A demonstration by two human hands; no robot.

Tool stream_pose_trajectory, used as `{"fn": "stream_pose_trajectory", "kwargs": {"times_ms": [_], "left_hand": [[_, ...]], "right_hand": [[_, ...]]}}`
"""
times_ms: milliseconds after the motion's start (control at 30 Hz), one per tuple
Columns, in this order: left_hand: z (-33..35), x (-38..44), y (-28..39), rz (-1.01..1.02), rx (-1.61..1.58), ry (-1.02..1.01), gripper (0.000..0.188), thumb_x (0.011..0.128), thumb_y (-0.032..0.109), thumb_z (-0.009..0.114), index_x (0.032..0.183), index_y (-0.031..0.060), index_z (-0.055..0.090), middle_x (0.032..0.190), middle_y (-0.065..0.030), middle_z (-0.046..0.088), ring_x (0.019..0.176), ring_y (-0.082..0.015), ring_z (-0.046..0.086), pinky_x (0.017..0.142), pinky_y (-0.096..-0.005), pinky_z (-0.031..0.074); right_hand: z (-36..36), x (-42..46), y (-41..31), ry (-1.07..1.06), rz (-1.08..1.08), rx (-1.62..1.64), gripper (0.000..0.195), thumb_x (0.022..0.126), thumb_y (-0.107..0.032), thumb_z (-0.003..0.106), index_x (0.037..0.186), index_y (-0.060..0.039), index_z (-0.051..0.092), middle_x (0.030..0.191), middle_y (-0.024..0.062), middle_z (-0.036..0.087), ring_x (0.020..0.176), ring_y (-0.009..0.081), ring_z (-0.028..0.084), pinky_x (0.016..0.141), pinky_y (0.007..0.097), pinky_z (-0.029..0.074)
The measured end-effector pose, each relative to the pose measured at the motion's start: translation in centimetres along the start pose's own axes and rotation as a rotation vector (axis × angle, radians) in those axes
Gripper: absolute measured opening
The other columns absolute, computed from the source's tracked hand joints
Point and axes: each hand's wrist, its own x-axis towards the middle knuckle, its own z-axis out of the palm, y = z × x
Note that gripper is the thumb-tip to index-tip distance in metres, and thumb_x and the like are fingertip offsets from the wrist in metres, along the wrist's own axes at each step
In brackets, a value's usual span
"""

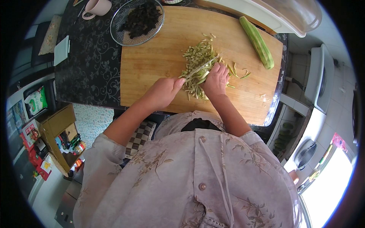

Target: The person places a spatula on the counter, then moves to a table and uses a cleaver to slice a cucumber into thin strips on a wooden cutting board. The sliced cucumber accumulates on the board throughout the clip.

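My left hand (164,92) grips a kitchen knife (202,67) by its handle, which the fist hides. The blade slants up to the right across a heap of shredded green vegetable (199,52). My right hand (216,81) presses curled fingers onto vegetable pieces just right of the blade; its fingertips are partly hidden. The heap lies on a large wooden cutting board (148,65). A long, pale green peeled vegetable, perhaps a zucchini (256,42), rests at the board's upper right. Loose strips (235,69) lie right of my right hand.
A wire mesh basket (113,31) holding dark, wet-looking food overlaps the board's upper left corner. Beyond it stand a pink mug (98,8) and, lower left, a pale flat item (61,51) on the black patterned tablecloth (88,65). A white container (273,17) borders the board's far right.
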Motion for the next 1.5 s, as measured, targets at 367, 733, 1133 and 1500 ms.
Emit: {"fn": "stream_pose_trajectory", "kwargs": {"times_ms": [367,733,1133,1500], "left_hand": [[5.5,2.5,-2.4,0.027,-0.053,0.217,0.046,0.099,0.038,0.036,0.084,0.0008,0.059,0.075,-0.0220,0.062,0.072,-0.0404,0.060,0.064,-0.0475,0.045],[1.4,-1.1,-6.1,-0.157,-0.450,0.284,0.049,0.100,0.042,0.038,0.072,0.0033,0.051,0.053,-0.0023,0.047,0.050,-0.0130,0.046,0.051,-0.0311,0.039],[1.2,-2.1,-6.3,-0.097,-0.301,0.296,0.044,0.099,0.035,0.042,0.075,0.0001,0.053,0.057,-0.0105,0.050,0.053,-0.0214,0.048,0.055,-0.0354,0.041],[2.1,-3.4,-5.9,-0.110,-0.275,0.217,0.039,0.099,0.032,0.044,0.095,-0.0031,0.060,0.064,-0.0189,0.052,0.059,-0.0290,0.052,0.061,-0.0385,0.044]], "right_hand": [[-0.1,0.0,0.3,-0.063,0.040,0.015,0.084,0.057,-0.035,0.082,0.119,0.0010,0.039,0.122,0.0179,0.042,0.113,0.0361,0.042,0.095,0.0496,0.034],[-5.0,-1.9,-3.1,0.026,-0.426,0.142,0.058,0.074,-0.030,0.069,0.124,-0.0063,0.052,0.127,0.0156,0.048,0.128,0.0316,0.036,0.109,0.0539,0.021],[-1.2,-1.9,-0.8,-0.398,-1.035,-0.031,0.015,0.076,-0.012,0.055,0.089,-0.0057,0.060,0.090,0.0091,0.055,0.099,0.0279,0.052,0.103,0.0375,0.036],[-1.7,-3.3,4.0,-0.253,-1.042,0.249,0.019,0.078,-0.014,0.064,0.095,-0.0069,0.062,0.111,0.0084,0.059,0.114,0.0268,0.053,0.099,0.0406,0.041]]}}
